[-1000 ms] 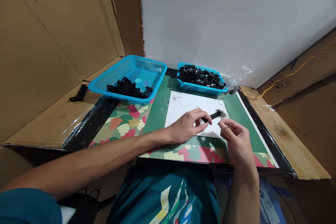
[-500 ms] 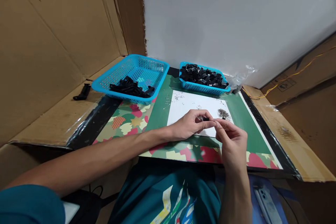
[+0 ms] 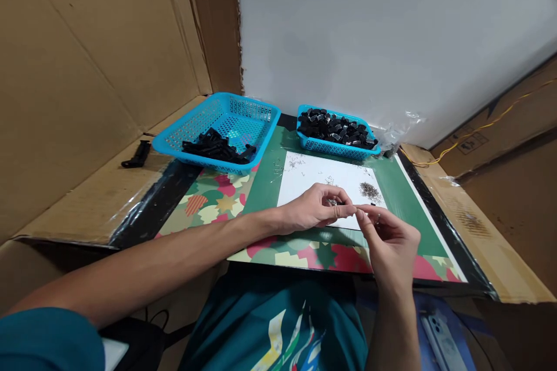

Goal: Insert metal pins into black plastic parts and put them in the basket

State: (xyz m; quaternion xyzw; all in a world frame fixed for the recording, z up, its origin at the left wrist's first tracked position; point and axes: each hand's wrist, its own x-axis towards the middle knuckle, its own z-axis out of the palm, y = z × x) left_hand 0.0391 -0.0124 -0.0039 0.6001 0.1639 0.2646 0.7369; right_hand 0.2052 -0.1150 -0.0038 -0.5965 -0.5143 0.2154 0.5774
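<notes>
My left hand [image 3: 317, 206] is closed in a pinch on a small black part [image 3: 340, 203], mostly covered by my fingers. A shiny spot shows beside it. My right hand [image 3: 391, 236] meets it at the fingertips, thumb and forefinger pinched together; whatever they grip is too small or hidden to name. Both hands are just above the near edge of a white sheet [image 3: 304, 185]. Beyond the right hand lies a heap of tiny metal pieces [image 3: 369, 191], and loose small pieces [image 3: 296, 162] are scattered at the sheet's far left.
A blue basket [image 3: 174, 142] at the left holds long black parts [image 3: 217, 148]. Another blue basket [image 3: 335, 148] at the back is full of small black parts [image 3: 335, 127]. A clear plastic bag [image 3: 395, 134] stands beside it. One black part [image 3: 137, 155] lies on the cardboard at far left.
My right hand has shifted slightly right and down, its fingertips still against the left hand's. The left hand has barely moved and keeps its hold on the black part.
</notes>
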